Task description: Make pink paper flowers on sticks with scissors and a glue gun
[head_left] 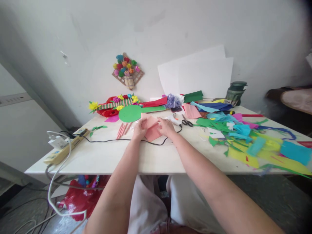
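Note:
A pink paper sheet [152, 128] lies on the white table [114, 156], partly folded. My left hand [139, 129] grips its left edge and my right hand [165, 126] grips its right side. Several rolled pink paper sticks [123, 129] lie just left of my left hand. A green paddle-shaped paper cutout [133, 112] sits behind the sheet. A glue gun [173, 120] with a black cord [114, 140] lies to the right of my right hand.
Black scissors [187, 122] lie right of the glue gun. Colourful paper scraps [246, 138] cover the table's right side. A power strip [64, 148] sits at the left edge. A paper flower craft [126, 73] hangs on the wall; a dark green jar [235, 92] stands at the back.

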Demonstrator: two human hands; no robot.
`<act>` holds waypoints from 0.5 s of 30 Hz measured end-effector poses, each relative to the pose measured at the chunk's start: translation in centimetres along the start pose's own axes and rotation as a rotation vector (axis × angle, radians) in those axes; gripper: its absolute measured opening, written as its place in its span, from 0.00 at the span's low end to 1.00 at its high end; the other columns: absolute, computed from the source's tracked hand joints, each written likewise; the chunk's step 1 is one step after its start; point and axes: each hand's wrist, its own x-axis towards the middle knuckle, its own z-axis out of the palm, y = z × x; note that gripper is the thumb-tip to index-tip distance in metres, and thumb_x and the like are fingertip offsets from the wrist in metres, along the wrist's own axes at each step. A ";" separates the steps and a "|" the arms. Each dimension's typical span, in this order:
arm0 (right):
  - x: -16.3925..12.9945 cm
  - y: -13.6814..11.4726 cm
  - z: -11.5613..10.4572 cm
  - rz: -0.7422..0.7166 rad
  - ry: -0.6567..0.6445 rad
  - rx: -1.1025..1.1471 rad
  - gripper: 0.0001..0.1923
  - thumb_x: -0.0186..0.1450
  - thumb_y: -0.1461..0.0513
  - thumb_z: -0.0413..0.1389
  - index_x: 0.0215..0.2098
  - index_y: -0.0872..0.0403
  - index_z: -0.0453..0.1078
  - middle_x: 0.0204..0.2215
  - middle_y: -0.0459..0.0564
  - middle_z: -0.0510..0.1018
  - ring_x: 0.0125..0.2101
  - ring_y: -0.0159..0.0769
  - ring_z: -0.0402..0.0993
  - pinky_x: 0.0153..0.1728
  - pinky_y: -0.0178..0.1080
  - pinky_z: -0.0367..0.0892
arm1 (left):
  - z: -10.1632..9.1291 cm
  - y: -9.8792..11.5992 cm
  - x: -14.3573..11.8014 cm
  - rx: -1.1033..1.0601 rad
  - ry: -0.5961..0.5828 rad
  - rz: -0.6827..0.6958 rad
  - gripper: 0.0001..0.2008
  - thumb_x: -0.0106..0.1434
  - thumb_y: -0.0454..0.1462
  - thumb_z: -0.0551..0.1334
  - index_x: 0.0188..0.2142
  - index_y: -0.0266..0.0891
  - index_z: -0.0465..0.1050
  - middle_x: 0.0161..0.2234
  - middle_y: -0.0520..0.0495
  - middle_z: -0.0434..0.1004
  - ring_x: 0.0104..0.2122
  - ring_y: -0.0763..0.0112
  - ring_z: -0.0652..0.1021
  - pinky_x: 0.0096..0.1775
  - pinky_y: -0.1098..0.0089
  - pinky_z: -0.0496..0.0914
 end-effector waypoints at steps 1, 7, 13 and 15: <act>-0.1 0.1 0.1 0.002 -0.006 -0.012 0.31 0.55 0.64 0.52 0.58 0.55 0.58 0.44 0.54 0.75 0.44 0.45 0.68 0.45 0.43 0.59 | 0.0 0.1 0.0 0.026 -0.001 0.009 0.24 0.42 0.26 0.59 0.42 0.36 0.71 0.44 0.41 0.73 0.47 0.57 0.72 0.52 0.59 0.63; -0.3 -0.1 0.0 -0.074 0.017 -0.069 0.30 0.54 0.65 0.53 0.56 0.55 0.60 0.46 0.53 0.73 0.46 0.44 0.63 0.47 0.44 0.56 | -0.1 0.6 0.0 0.085 0.108 0.081 0.21 0.49 0.29 0.58 0.45 0.37 0.68 0.47 0.40 0.72 0.49 0.58 0.70 0.52 0.59 0.61; -0.1 -0.5 -0.1 -0.119 0.090 -0.042 0.16 0.56 0.65 0.52 0.42 0.54 0.72 0.40 0.54 0.75 0.44 0.45 0.63 0.45 0.44 0.56 | -0.2 1.0 0.2 0.133 0.195 0.121 0.23 0.45 0.24 0.52 0.39 0.39 0.72 0.40 0.44 0.75 0.44 0.61 0.73 0.49 0.61 0.64; 0.0 -0.7 -0.1 -0.098 0.150 0.007 0.18 0.57 0.64 0.51 0.46 0.55 0.70 0.42 0.55 0.74 0.44 0.46 0.63 0.46 0.45 0.56 | -0.1 1.3 0.0 0.058 0.115 0.094 0.22 0.44 0.24 0.52 0.38 0.40 0.72 0.37 0.46 0.76 0.38 0.64 0.74 0.43 0.64 0.67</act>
